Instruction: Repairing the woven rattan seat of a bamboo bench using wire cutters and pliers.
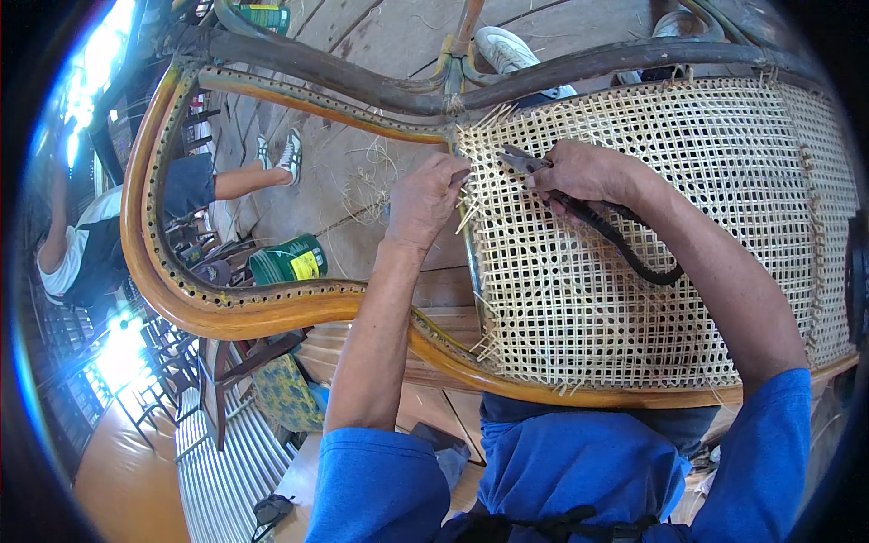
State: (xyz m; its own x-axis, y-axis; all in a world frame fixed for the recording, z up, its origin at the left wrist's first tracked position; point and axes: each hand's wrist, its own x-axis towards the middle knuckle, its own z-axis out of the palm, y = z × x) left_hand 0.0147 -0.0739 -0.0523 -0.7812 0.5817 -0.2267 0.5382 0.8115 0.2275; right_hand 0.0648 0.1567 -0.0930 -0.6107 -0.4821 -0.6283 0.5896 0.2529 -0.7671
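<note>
A sheet of woven cane webbing [634, 312] spans the right part of a bent wooden furniture frame [253, 323]. Loose strand ends stick out along the webbing's left edge. My right hand [588, 172] grips a pair of pliers [608, 226] with black handles, resting over the webbing near that edge. The jaws point left, toward the strand ends, and look slightly apart. Just left of the same edge, my left hand [422, 201] is closed, its fingertips pinched by the frame's middle bar. Whatever it pinches is too small to make out.
Small holes line the frame's uncovered left loop. A green bucket [288, 261] stands on the plank floor beyond it, near scattered cane scraps [367, 195]. Another person [136, 217] is at the far left. A white shoe [509, 52] shows behind the dark top rail [579, 68].
</note>
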